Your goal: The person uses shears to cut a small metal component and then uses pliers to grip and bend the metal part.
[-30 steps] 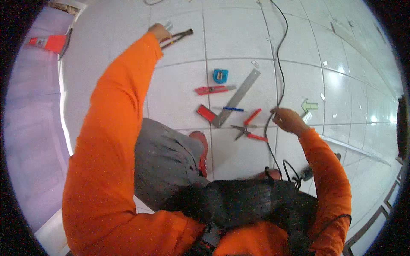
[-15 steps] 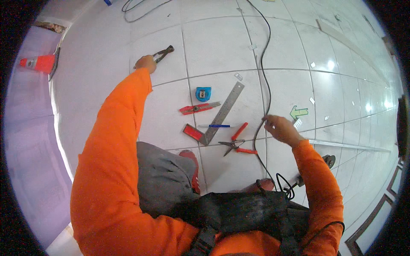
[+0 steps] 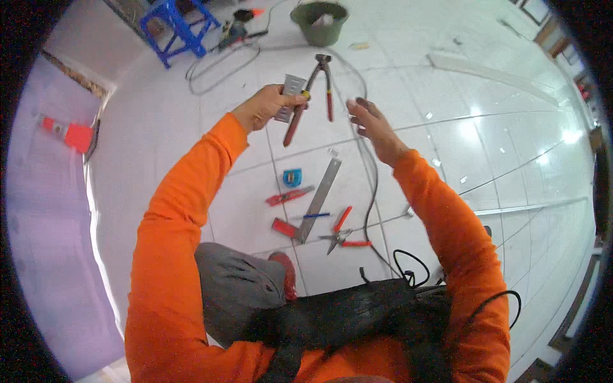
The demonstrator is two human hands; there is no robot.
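Observation:
Raised over the tiled floor, my left hand [image 3: 268,105] is closed on end-cutting pincers [image 3: 294,126] with red handles, spread apart. A flat grey slotted piece [image 3: 293,84] is held in the same hand. My right hand [image 3: 380,131] is to the right of the pincers, empty, with its fingers apart. On the floor below lie a blue tape measure [image 3: 292,177], a red utility knife [image 3: 288,196] and a steel try square [image 3: 321,196] with a red stock. A blue pen [image 3: 316,216] rests across the square's blade. Red-handled snips [image 3: 338,237] lie open beside it.
A black cable [image 3: 370,191] runs along the floor by the snips. Farther off are a blue stool [image 3: 175,32], a power tool [image 3: 235,30] with its cord, and a green bucket [image 3: 319,29]. An orange cone [image 3: 76,136] stands at left. Small pale scraps dot the right side.
The pincers have been lifted off the floor in my left hand, together with the grey slotted piece. My right hand has moved up and forward. The view now takes in the stool and bucket.

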